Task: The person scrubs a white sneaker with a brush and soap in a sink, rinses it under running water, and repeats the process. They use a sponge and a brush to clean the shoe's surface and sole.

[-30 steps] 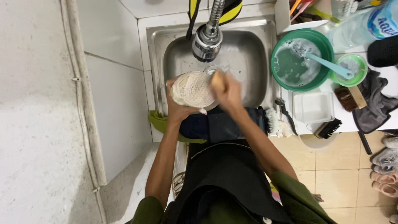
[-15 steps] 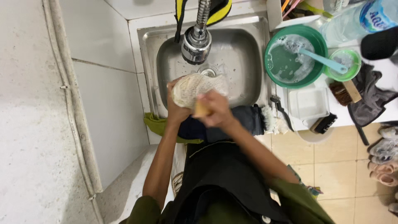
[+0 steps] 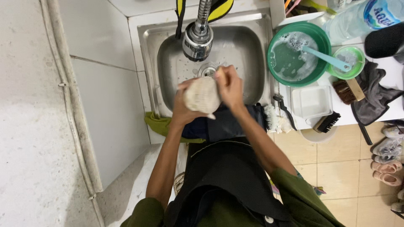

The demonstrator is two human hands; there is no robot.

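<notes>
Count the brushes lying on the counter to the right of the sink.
3. A slim dark brush beside the sink's edge, a black-bristled brush below the white tray, and a wooden-backed brush by the grey cloth. Others may be hidden.

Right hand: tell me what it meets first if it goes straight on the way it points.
The right hand points up-frame over the sink. First in line looks like the drain, then the faucet head; depth is unclear.

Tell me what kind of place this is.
Likely a home wash area used for cleaning shoes. A steel sink with a tap, a green basin of soapy water and brushes sit together, with shoes on the tiled floor. Both hands hold a pale item over the sink.
</notes>
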